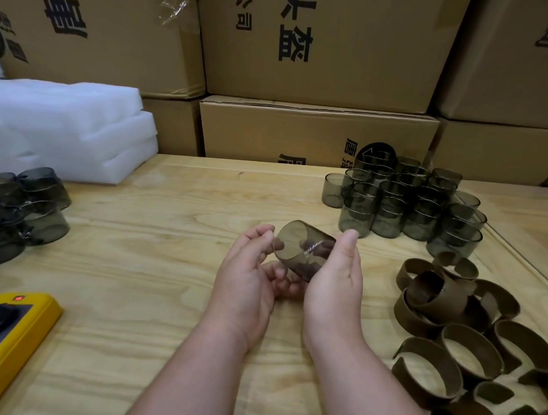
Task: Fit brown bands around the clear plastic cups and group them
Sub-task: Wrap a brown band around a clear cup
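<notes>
Above the middle of the wooden table (140, 264), both my hands hold one smoky clear cup (299, 248) tipped on its side. My right hand (335, 281) cups it from the right with fingers curled round its wall. My left hand (248, 274) pinches its rim on the left. No brown band shows on this cup. A stack of several bare cups (403, 202) stands at the back right. Several loose brown bands (455, 322) lie in a pile at the right. A group of cups (24, 211) lies at the left edge.
White foam sheets (67, 128) lie at the back left. A yellow device (16, 332) with a red light sits at the front left. Cardboard boxes (318, 53) form a wall behind the table.
</notes>
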A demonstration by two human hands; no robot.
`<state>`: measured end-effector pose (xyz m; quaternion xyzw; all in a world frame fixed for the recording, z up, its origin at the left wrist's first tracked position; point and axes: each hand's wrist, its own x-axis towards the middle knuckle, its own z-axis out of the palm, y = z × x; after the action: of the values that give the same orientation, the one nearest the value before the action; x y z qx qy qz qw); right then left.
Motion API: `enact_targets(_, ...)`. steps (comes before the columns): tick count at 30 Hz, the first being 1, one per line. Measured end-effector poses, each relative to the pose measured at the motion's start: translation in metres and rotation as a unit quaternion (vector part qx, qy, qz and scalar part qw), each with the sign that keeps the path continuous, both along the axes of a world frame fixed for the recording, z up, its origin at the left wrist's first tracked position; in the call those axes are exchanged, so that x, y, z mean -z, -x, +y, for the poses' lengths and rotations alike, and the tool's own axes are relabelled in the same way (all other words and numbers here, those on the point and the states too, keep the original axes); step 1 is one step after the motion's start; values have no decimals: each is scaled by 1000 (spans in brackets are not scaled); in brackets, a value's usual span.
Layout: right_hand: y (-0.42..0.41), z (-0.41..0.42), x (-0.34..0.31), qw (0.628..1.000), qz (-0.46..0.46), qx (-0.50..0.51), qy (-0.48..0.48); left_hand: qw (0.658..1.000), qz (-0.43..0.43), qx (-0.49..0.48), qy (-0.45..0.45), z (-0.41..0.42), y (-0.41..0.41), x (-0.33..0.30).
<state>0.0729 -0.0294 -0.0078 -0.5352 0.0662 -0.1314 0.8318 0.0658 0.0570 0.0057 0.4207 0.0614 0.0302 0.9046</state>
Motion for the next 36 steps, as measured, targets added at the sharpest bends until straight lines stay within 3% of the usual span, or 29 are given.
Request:
enact_targets(5, 0, -5, -3, 999, -6, -17, -34, 1000, -28, -13, 0, 0, 2, -1)
enact_targets(12, 1, -2, 1, 999, -27, -11, 36, 998, -55, -15, -32, -2, 1, 3)
enact_targets(16, 4, -1, -3, 997, -42, -9, 56, 999, -22, -17, -17, 3, -1, 3)
enact_targets(23, 11, 2, -11, 993, -56, -95, 28, 999, -20, -17, -22, 4, -4, 3)
enact_targets(26, 13, 4, -11, 989, -67, -118, 55, 1000, -15, -13, 16, 4, -5, 6)
enact_targets(36, 12, 2, -12, 995, -45, -54, 64, 1000, -8, -3, -14, 2, -1, 1)
